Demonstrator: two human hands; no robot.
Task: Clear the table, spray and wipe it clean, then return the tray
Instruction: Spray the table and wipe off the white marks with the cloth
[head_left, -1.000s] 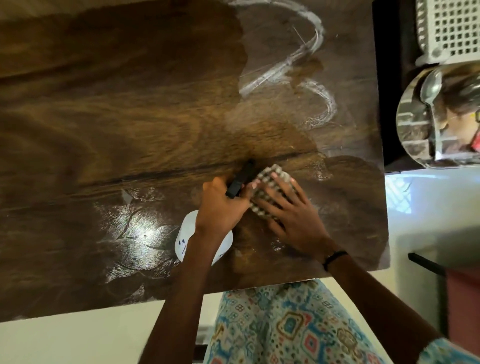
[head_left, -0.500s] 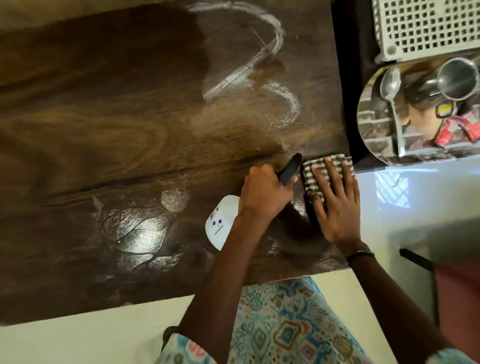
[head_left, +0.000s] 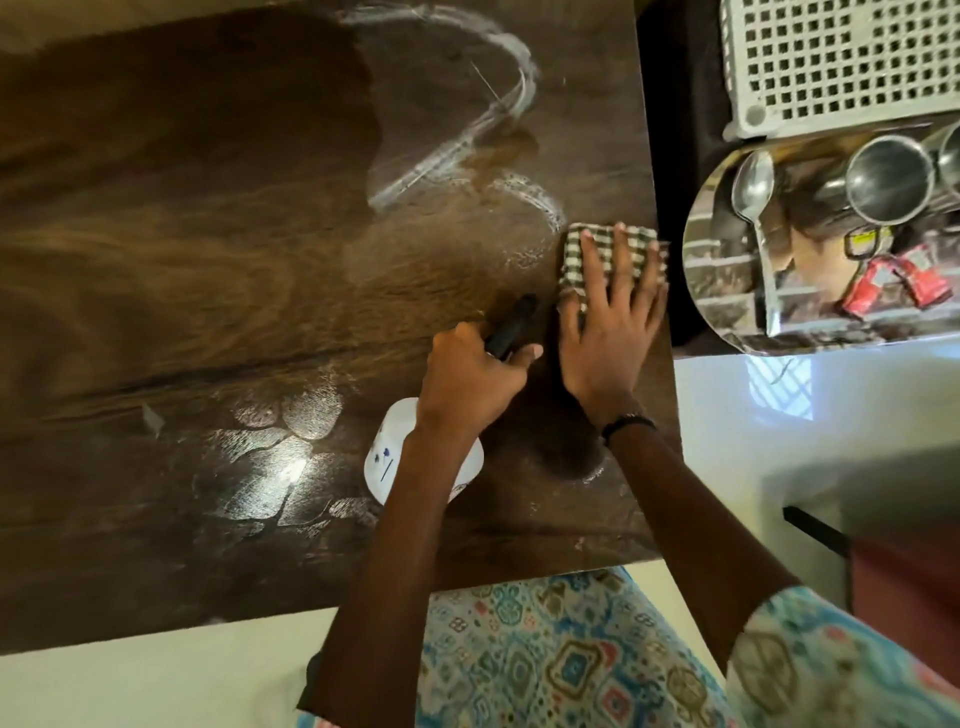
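Pressing flat on checked cloth (head_left: 610, 260), R hand (head_left: 605, 332); L hand (head_left: 470, 387) round spray bottle (head_left: 410, 462).

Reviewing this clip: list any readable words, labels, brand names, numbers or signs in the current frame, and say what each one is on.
No text can be read in this frame.
White spray bottle: small blue marks and a dark line, too small to read.
Red packet on the steel tray: print too blurred to read.
Yellow-and-black patch near the steel cup: blurred, unreadable.
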